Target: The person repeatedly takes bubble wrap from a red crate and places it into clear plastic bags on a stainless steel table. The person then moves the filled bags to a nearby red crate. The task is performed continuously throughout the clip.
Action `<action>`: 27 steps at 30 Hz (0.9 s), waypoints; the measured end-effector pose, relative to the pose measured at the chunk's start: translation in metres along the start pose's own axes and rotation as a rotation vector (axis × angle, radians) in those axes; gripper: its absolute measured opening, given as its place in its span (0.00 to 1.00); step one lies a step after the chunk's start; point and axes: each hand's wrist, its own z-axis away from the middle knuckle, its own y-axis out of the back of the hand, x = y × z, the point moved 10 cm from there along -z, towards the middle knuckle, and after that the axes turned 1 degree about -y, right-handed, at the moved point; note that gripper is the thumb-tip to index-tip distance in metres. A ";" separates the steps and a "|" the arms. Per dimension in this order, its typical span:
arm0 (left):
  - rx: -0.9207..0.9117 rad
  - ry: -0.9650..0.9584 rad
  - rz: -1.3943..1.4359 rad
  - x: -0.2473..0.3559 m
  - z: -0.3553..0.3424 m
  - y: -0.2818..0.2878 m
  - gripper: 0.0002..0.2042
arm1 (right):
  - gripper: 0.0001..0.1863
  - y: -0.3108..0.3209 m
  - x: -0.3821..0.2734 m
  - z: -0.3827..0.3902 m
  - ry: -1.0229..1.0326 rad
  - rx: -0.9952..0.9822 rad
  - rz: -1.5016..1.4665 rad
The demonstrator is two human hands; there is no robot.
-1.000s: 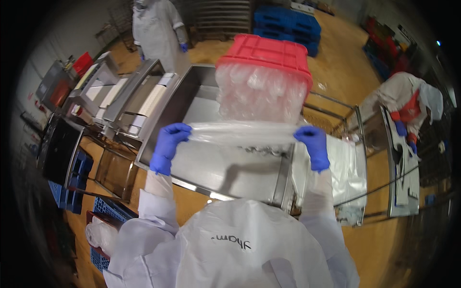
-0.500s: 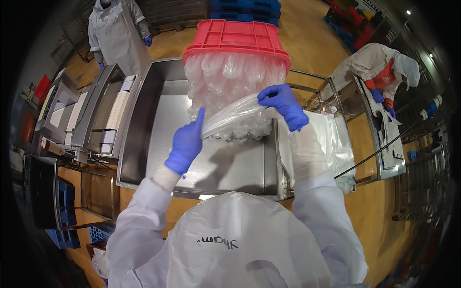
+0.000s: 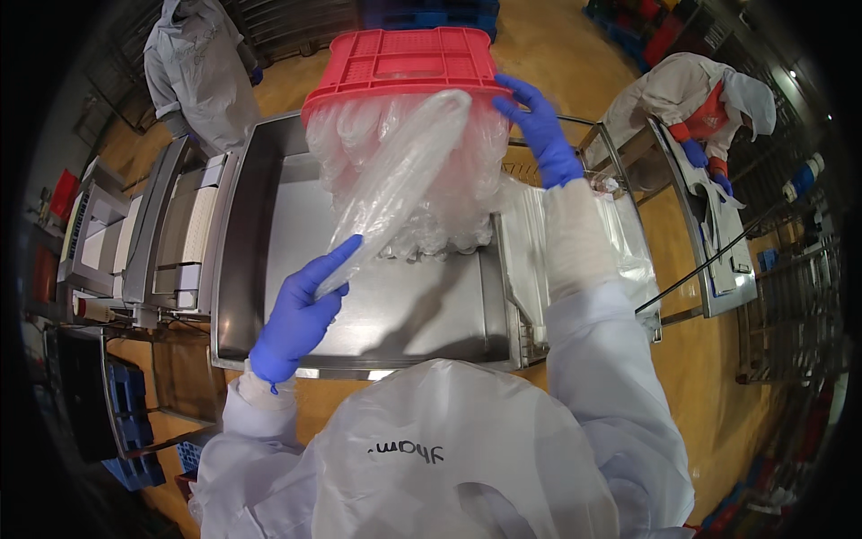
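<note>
My left hand (image 3: 294,325), in a blue glove, grips the near end of a long clear plastic bag (image 3: 400,184), its index finger stretched along the film. The bag slants away to the right, and its far end lies loose against the front of a red plastic crate (image 3: 404,67). My right hand (image 3: 540,126), also blue-gloved, is at the crate's right corner. Its fingers are apart and it holds nothing; whether the fingertips touch the rim I cannot tell. A thick bunch of clear plastic bags (image 3: 341,153) hangs below the crate's near rim, over the steel basin (image 3: 292,242).
Clear plastic sheets (image 3: 620,242) lie on a rack right of the basin. Machines with white parts (image 3: 193,225) stand at the left. One person (image 3: 202,81) stands at the far left; another (image 3: 691,103) leans over a side table (image 3: 732,269) at the right.
My right hand has let go of the bag's far end and moved up to the crate's corner. My left hand has come nearer and left, drawing the bag along.
</note>
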 end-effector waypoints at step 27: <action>0.598 -0.288 -1.415 0.057 -0.270 -0.127 0.25 | 0.17 0.085 0.125 0.190 -0.259 0.304 0.125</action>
